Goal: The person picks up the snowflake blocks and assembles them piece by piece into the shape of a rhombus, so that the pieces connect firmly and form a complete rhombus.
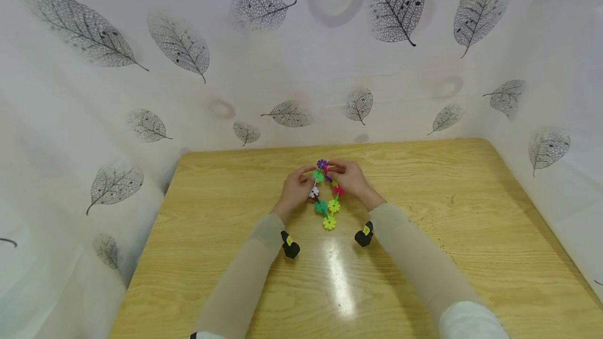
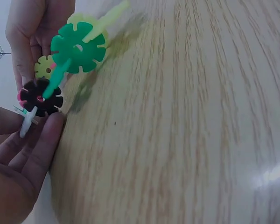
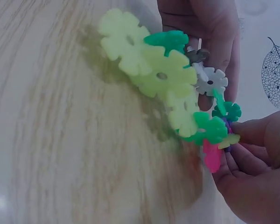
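Note:
Between both hands is a loop of slotted plastic snowflake discs [image 1: 329, 222], joined edge to edge in yellow, green, pink, purple, white and black. My left hand [image 1: 294, 191] grips the loop's left side; in the left wrist view its fingers lie around a white disc [image 2: 29, 122] beside a black disc [image 2: 41, 97]. At the loop's upper right, my right hand [image 1: 350, 178] pinches the chain near a purple disc [image 1: 322, 164]. In the right wrist view, that thumb and fingers close by a pink disc [image 3: 213, 156] and partly hide the purple piece. Yellow discs [image 3: 163, 74] hang toward the near side.
A wooden table [image 1: 226, 187] spreads under the hands, with a bright reflection near its front. Behind and at both sides hangs a white curtain [image 1: 292, 67] printed with leaves. Black wrist devices [image 1: 290, 246] sit below each wrist.

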`<action>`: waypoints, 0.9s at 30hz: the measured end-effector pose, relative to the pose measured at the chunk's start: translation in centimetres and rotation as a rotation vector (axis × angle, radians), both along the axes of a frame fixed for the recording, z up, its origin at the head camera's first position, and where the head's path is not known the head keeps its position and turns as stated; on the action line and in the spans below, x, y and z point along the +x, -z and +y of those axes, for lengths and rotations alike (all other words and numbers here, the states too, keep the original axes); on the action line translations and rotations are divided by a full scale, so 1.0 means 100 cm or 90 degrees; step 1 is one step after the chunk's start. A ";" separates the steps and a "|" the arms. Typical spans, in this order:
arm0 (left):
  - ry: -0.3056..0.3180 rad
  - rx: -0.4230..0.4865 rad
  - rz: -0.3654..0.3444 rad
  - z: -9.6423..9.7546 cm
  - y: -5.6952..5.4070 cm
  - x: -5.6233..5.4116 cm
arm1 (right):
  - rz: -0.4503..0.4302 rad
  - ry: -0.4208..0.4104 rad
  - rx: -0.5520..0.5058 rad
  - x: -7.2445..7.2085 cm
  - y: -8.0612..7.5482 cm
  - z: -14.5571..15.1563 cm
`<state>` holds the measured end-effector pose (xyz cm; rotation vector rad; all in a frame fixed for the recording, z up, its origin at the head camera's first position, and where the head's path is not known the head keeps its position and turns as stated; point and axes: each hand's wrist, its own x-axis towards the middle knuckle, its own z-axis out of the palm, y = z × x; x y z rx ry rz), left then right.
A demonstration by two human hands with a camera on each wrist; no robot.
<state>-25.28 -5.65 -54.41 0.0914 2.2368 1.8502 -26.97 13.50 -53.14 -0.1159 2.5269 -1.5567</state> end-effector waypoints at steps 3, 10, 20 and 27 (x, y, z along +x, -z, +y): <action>0.003 -0.015 0.008 -0.001 0.001 -0.001 | 0.006 -0.009 0.011 -0.001 0.003 0.001; 0.010 -0.067 0.029 -0.005 0.001 -0.002 | 0.011 -0.031 0.021 -0.003 0.009 0.002; -0.028 -0.133 0.080 -0.002 0.003 -0.002 | 0.033 -0.043 0.050 -0.002 0.007 -0.002; -0.040 -0.180 0.120 -0.001 0.008 -0.002 | 0.039 -0.036 0.055 0.002 0.005 -0.004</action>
